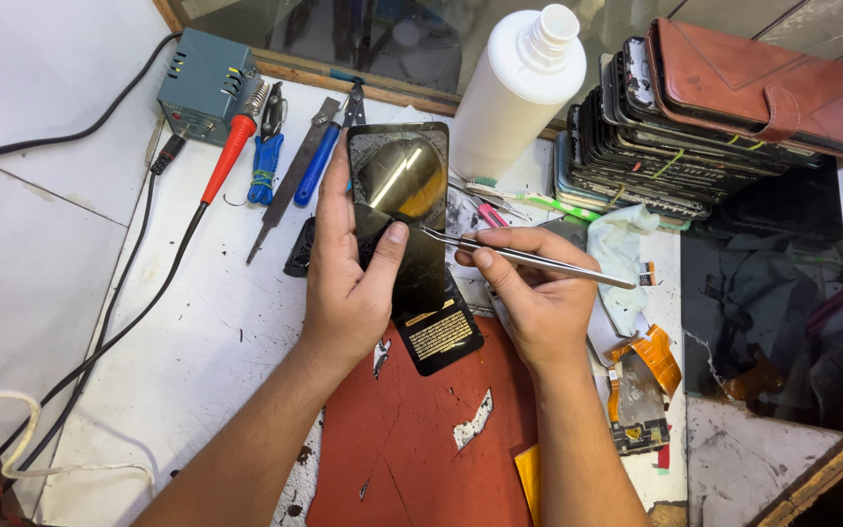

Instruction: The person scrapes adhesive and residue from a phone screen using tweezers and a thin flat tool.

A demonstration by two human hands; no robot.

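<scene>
My left hand (348, 278) holds a dark phone panel (400, 185) upright over the bench, thumb pressed on its glossy face. My right hand (534, 288) grips steel tweezers (529, 259) like a pen; their tips touch the panel's right edge beside my left thumb. A black flat part with a gold label (438, 337) hangs below the panel, just above a worn red mat (412, 439).
A white bottle (519, 88) stands behind. A stack of phones (656, 146) topped by a brown wallet case (758, 88) is at the back right. A soldering station (202, 83), red-handled iron (226, 156), blue-handled pliers and a file lie at the back left. Orange flex cables (641, 376) and a dark glass sheet (773, 303) lie right.
</scene>
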